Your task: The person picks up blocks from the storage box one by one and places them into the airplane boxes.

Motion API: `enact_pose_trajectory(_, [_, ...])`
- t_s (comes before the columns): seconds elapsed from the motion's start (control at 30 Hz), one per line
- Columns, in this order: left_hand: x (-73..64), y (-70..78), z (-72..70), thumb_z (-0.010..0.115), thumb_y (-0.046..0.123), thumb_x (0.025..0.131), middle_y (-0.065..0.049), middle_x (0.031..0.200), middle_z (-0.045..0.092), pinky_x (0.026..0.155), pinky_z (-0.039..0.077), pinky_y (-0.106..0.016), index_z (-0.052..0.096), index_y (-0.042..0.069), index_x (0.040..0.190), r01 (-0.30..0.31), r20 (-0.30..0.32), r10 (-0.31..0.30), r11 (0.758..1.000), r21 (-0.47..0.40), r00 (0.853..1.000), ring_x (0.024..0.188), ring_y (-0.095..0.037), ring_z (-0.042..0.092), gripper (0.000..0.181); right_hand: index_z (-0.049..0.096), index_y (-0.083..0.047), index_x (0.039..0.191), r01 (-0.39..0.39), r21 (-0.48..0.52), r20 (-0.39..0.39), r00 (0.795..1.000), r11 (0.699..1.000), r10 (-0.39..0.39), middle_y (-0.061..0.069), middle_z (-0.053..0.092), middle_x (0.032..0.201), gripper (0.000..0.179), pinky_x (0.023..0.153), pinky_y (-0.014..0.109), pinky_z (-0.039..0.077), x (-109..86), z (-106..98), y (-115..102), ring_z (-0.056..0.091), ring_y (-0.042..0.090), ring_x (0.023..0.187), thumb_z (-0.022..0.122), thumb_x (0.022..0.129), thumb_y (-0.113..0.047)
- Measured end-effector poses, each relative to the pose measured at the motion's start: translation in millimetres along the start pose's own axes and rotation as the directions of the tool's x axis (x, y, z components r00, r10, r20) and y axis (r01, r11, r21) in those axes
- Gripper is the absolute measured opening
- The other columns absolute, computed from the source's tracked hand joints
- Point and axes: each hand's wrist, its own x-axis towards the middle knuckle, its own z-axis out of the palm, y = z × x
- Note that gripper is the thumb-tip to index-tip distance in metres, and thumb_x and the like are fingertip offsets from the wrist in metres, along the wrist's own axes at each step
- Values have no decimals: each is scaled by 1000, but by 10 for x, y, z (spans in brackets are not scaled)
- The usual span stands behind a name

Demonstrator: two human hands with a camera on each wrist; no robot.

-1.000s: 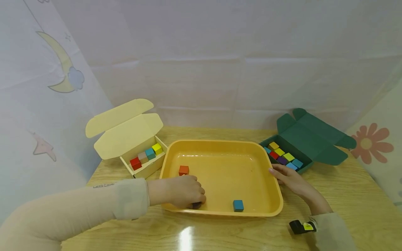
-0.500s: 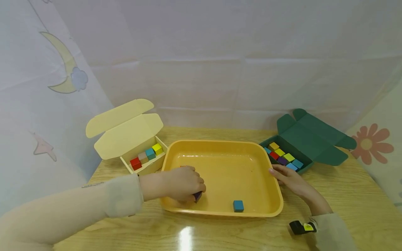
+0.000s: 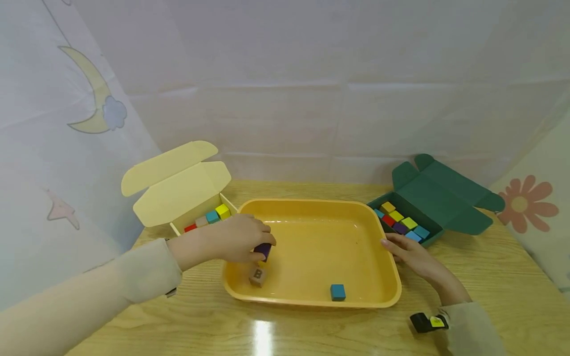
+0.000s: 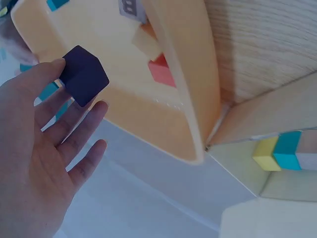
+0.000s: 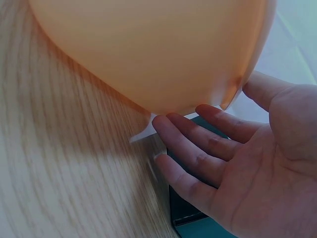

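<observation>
My left hand pinches a dark purple cube between thumb and fingers, raised over the left end of a yellow tray. Under the hand in the tray sits a wooden block with a letter B. A red cube and a plain wood-coloured block also lie in the tray in the left wrist view; the hand hides them from the head view. Toward the tray's front right lies a blue cube. My right hand holds the tray's right rim, thumb on the rim and fingers along the outer wall.
Behind the left hand stands an open cream cardboard box with a row of coloured cubes. At the back right, an open dark green box holds several cubes. Both sit beside the tray on a wooden table. Pale sheets hang behind.
My left hand has lifted the purple cube from the tray's front left and carried it left and back. The letter block has come into view; the orange-red cube is now covered. The right hand stays.
</observation>
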Motion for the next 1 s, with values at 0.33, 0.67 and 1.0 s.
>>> enact_pose_trajectory(0.33, [-205, -315, -3, 74, 34, 90, 0, 103, 69, 82, 53, -37, 71, 11, 113, 139, -73, -145, 987, -82, 987, 90, -17, 64, 33, 36, 14, 143, 8, -1, -2, 1000, 1000, -8, 29, 57, 128, 55, 84, 33, 56, -2, 8, 11, 65, 26, 103, 43, 108, -28])
enact_pose_trajectory(0.67, [-326, -544, 0, 75, 35, 89, 0, 104, 71, 78, 54, -39, 72, 13, 113, 294, -42, -299, 951, -100, 953, 87, -17, 64, 33, 35, 14, 144, -18, -20, -10, 1000, 1000, 17, 30, 55, 131, 58, 87, 39, 56, -4, 14, -4, 62, 35, 109, 44, 108, -31])
enact_pose_trajectory(1.0, [-417, -776, 27, 76, 31, 89, -2, 104, 71, 75, 55, -39, 71, 11, 115, 401, -56, -412, 905, -142, 910, 83, -16, 63, 34, 35, 14, 144, -12, -12, -6, 1000, 1000, 12, 30, 54, 132, 58, 88, 39, 56, -7, 15, -3, 62, 36, 110, 44, 108, -30])
